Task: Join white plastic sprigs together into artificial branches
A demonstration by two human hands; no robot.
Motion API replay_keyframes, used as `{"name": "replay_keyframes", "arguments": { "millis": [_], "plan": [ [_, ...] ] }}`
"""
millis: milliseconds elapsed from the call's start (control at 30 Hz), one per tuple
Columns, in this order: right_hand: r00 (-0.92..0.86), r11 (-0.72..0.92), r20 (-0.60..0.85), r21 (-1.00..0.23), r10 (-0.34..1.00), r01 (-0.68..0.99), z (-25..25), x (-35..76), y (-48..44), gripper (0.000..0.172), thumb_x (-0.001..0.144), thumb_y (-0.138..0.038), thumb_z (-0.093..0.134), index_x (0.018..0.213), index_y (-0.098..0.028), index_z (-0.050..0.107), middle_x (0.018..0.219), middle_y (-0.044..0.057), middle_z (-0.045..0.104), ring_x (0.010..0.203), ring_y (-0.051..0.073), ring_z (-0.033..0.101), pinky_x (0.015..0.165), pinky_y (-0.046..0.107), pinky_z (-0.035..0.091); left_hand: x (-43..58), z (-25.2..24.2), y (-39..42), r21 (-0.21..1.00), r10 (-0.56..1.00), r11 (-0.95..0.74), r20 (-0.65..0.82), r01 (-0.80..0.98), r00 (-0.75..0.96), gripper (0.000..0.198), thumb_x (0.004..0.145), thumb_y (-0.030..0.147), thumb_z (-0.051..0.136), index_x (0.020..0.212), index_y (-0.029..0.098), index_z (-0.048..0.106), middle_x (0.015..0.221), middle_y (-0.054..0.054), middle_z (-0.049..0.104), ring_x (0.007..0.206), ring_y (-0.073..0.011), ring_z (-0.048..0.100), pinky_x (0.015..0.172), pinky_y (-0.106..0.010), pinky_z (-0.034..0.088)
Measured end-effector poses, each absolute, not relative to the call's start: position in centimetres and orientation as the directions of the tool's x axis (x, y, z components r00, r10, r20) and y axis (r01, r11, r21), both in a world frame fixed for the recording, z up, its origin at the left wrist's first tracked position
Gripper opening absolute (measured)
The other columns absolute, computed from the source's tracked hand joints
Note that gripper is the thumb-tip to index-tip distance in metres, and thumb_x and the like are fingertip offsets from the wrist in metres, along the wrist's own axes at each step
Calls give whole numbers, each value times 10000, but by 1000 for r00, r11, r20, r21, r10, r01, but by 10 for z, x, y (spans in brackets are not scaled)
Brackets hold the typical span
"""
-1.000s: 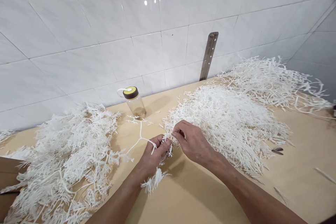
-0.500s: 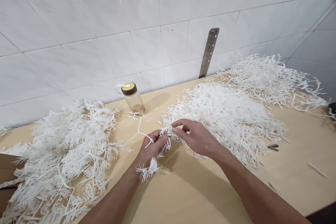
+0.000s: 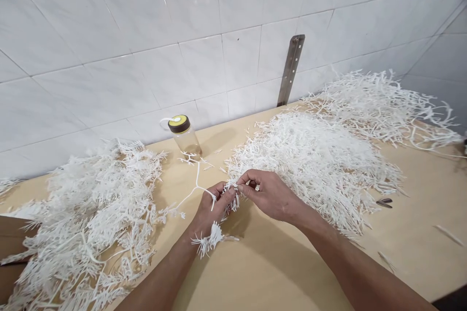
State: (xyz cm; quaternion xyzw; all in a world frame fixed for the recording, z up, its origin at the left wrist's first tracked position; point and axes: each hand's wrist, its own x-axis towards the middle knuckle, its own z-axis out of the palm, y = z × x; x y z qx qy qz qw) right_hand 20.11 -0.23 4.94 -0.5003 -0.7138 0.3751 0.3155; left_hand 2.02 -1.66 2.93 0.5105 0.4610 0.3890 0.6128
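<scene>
A branching white plastic piece (image 3: 197, 185) is pinched in my left hand (image 3: 216, 206), its thin stems reaching left and up toward the bottle. One frilly end (image 3: 209, 239) hangs by my left wrist. My right hand (image 3: 268, 193) has thumb and index finger closed on the white tuft (image 3: 232, 199) at my left fingertips. Just beyond my right hand lies a large heap of short white pieces (image 3: 310, 150). A second heap of frilly white branches (image 3: 98, 204) covers the table's left side.
A clear bottle with a yellow and black lid (image 3: 182, 131) stands near the tiled wall. A metal bracket (image 3: 291, 70) leans there. More white strands (image 3: 379, 107) lie at back right, a cardboard box (image 3: 14, 248) at left, a small dark item (image 3: 384, 202) at right.
My right thumb and index finger have closed onto the tuft at my left hand; they were apart before. The view has shifted slightly.
</scene>
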Motion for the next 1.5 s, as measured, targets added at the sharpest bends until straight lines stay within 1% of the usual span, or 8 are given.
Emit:
{"name": "replay_keyframes", "arguments": {
  "millis": [233,400,633,733,933,1100,1233,1500],
  "plan": [
    [-315,245,89,-831,945,499,55,205,-3,167,875,-257,549,789,-192,676,777,15,688,693,152,588,620,276,430,20,20,-16,991,953,109,-125,73,276,408,817,572,653,810,166,608,596,34,461,537,-98,380,528,-243,291],
    [-276,369,250,-718,928,590,44,196,-4,151,864,-125,526,759,-179,621,800,30,653,688,144,566,621,272,420,22,24,-20,990,946,131,-143,58,291,389,833,535,655,753,169,551,593,44,439,533,-85,359,529,-236,274],
    [66,202,418,-564,906,801,40,218,21,171,870,-75,488,736,-171,534,781,62,577,621,150,511,582,288,400,20,22,-16,981,930,185,-157,-54,333,387,792,518,707,754,168,548,589,45,447,514,-74,362,505,-224,266],
    [77,206,387,-636,919,744,45,227,21,77,864,-140,553,901,-157,618,851,68,628,658,161,557,644,310,437,20,20,-13,985,948,166,-146,-47,282,420,768,557,714,783,155,591,582,30,492,500,-82,397,486,-228,273],
    [-310,306,155,-791,938,530,49,206,-2,184,899,-330,593,984,-204,697,818,29,689,685,155,599,630,278,447,22,24,-13,971,951,204,-166,-122,261,409,779,535,720,783,157,563,557,60,442,466,-59,346,468,-215,252],
    [-307,354,212,-758,928,547,47,192,-7,165,930,-225,529,819,-198,648,727,-1,650,647,137,557,599,262,404,23,25,-15,969,948,217,-182,-116,260,422,764,540,730,745,166,537,535,63,434,457,-62,335,458,-217,244],
    [-289,444,341,-606,895,660,37,190,-2,198,962,-159,421,836,-166,574,812,57,624,659,157,538,598,289,395,23,23,-19,973,948,208,-174,-102,267,415,785,538,713,739,164,539,545,65,413,483,-61,335,479,-213,244],
    [36,232,377,-640,926,733,49,226,19,157,907,-236,534,1004,-161,631,968,106,673,667,177,585,657,337,460,25,33,-20,979,916,201,-180,-20,359,416,756,525,743,701,141,591,588,2,542,511,-88,440,499,-233,302]
  ]
}}
